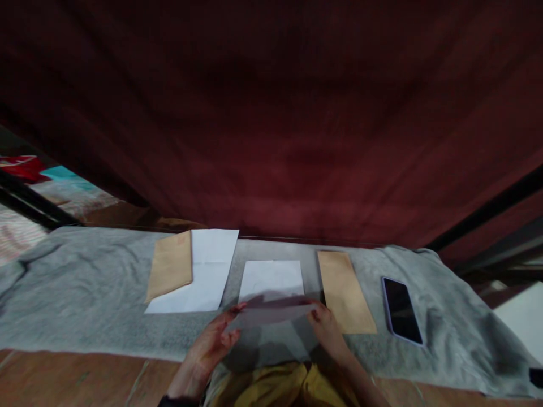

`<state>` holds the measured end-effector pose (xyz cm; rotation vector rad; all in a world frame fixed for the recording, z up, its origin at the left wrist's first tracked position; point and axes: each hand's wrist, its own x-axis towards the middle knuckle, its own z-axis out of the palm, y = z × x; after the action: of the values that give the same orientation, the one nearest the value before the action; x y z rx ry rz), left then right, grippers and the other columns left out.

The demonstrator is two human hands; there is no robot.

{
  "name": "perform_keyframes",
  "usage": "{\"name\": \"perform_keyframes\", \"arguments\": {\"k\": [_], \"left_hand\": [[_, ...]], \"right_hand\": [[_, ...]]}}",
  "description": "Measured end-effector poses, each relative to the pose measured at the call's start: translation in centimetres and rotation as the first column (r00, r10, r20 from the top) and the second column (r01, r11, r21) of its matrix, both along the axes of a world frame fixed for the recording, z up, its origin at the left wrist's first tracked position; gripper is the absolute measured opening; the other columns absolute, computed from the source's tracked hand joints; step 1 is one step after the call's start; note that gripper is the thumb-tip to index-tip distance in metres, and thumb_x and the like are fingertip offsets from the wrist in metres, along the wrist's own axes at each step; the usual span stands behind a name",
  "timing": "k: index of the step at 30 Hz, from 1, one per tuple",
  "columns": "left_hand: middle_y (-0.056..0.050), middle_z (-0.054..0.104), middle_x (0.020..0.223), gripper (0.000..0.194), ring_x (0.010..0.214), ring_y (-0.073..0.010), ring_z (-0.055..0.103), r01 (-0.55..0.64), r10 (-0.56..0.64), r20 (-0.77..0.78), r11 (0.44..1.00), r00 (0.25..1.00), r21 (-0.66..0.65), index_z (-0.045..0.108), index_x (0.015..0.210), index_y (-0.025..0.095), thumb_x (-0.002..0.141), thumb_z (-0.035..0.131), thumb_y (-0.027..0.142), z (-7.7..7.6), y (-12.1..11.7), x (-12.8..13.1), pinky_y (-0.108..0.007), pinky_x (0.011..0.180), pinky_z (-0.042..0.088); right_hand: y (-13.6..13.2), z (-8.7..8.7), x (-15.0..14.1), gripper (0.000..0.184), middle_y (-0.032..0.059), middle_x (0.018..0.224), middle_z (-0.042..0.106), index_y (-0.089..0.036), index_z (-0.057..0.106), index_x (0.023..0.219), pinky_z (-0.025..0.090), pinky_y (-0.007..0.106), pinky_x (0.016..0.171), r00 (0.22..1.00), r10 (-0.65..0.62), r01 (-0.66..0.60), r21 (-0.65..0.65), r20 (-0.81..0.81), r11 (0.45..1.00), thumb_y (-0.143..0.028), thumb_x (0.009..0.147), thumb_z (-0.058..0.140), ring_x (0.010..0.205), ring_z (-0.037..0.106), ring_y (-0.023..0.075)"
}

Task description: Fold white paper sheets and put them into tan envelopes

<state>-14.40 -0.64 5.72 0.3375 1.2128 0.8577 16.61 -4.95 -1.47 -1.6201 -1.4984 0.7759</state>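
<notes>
Between my two hands a thin pale sheet of paper (274, 316) is held up, partly blurred and seen at a low slant. My left hand (213, 339) pinches its left end, and my right hand (326, 327) grips its right end. Just beyond it, another white sheet (271, 276) lies flat on the grey cloth, its near edge hidden by the held paper. A long brown envelope (345, 291) rests close to my right hand. On the left, a smaller brown envelope (170, 263) overlaps a creased white sheet (212, 271).
A grey cloth (93, 282) covers the work surface. At the right lies a phone (402, 310) with a dark screen. A dark red curtain (271, 169) hangs behind, flanked by dark bars (492, 206). Brown tiles (85, 379) show along the front.
</notes>
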Motion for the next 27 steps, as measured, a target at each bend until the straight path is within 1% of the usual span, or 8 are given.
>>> {"name": "perform_keyframes", "arguments": {"k": [4,8,10,12,15,17,24,27], "left_hand": [[-0.01,0.076,0.085,0.016,0.073,-0.0176,0.072,-0.046,0.046,0.004,0.999,0.999,0.016,0.069,0.086,0.016,0.07,0.067,0.013,-1.0,0.5,0.2,-0.026,0.067,0.056],[-0.006,0.074,0.079,0.026,0.069,-0.019,0.07,0.096,-0.055,-0.318,0.989,0.947,0.115,0.068,0.093,0.017,0.071,0.07,0.031,-1.8,0.6,0.9,-0.028,0.063,0.052],[-0.002,0.069,0.069,0.031,0.063,-0.0194,0.066,0.249,-0.121,-0.537,0.953,0.835,0.173,0.068,0.09,0.019,0.073,0.07,0.044,-2.2,0.7,1.3,-0.028,0.058,0.046],[0.0,0.066,0.064,0.03,0.063,-0.0201,0.064,0.409,-0.143,-0.729,0.89,0.669,0.201,0.068,0.082,0.02,0.078,0.065,0.05,-2.3,0.8,1.6,-0.028,0.059,0.043],[-0.003,0.068,0.068,0.025,0.069,-0.0208,0.066,0.546,-0.121,-0.909,0.828,0.399,0.13,0.065,0.076,0.022,0.088,0.057,0.042,-2.3,1.1,1.9,-0.029,0.065,0.041],[-0.004,0.071,0.073,0.025,0.072,-0.0211,0.068,0.591,-0.145,-0.953,0.806,0.266,0.042,0.063,0.077,0.022,0.094,0.053,0.037,-2.2,1.2,2.0,-0.029,0.066,0.039],[-0.005,0.072,0.082,0.027,0.081,-0.0223,0.07,0.653,-0.2,-0.979,0.746,0.035,-0.129,0.061,0.085,0.023,0.101,0.046,0.039,-2.4,0.8,2.2,-0.028,0.068,0.039],[-0.007,0.071,0.087,0.024,0.086,-0.0245,0.071,0.648,-0.107,-0.993,0.754,-0.043,-0.109,0.063,0.092,0.022,0.1,0.047,0.038,-2.7,0.5,2.2,-0.03,0.071,0.045]], "right_hand": [[0.8,-0.3,-0.4,0.035,0.0094,0.086,0.078,-0.023,0.073,0.087,0.056,0.032,0.074,0.973,-0.083,0.083,0.008,0.214,0.996,-0.043,0.098,0.047,0.078,0.074,0.0243],[0.9,-0.9,-0.8,0.041,0.009,0.083,0.078,-0.025,0.072,0.088,0.054,0.03,0.069,0.94,-0.145,0.131,0.067,0.309,0.989,-0.044,0.102,0.039,0.075,0.074,0.0245],[0.8,-1.2,-0.9,0.041,0.0091,0.083,0.078,-0.025,0.072,0.089,0.053,0.03,0.068,0.921,-0.165,0.147,0.08,0.352,0.986,-0.043,0.102,0.037,0.075,0.075,0.0248],[0.8,-1.6,-1.0,0.038,0.0096,0.084,0.079,-0.024,0.072,0.095,0.053,0.03,0.068,0.904,-0.182,0.159,0.089,0.388,0.983,-0.041,0.102,0.039,0.077,0.075,0.0255],[0.8,-2.2,-1.1,0.034,0.0115,0.091,0.08,-0.022,0.07,0.111,0.054,0.032,0.07,0.882,-0.208,0.183,0.099,0.422,0.978,-0.037,0.1,0.041,0.081,0.077,0.0277],[0.8,-2.6,-1.1,0.036,0.0126,0.096,0.08,-0.02,0.065,0.123,0.055,0.034,0.07,0.87,-0.224,0.2,0.1,0.44,0.975,-0.033,0.098,0.042,0.08,0.077,0.0287],[0.3,-3.3,-1.5,0.052,0.0175,0.123,0.074,-0.015,0.047,0.147,0.057,0.044,0.089,0.858,-0.197,0.119,0.19,0.474,0.975,-0.026,0.097,0.039,0.105,0.074,0.0318],[0.1,-3.2,-1.7,0.055,0.0174,0.126,0.072,-0.016,0.043,0.151,0.057,0.044,0.088,0.842,-0.197,0.12,0.181,0.502,0.976,-0.024,0.097,0.039,0.103,0.074,0.0318]]}}
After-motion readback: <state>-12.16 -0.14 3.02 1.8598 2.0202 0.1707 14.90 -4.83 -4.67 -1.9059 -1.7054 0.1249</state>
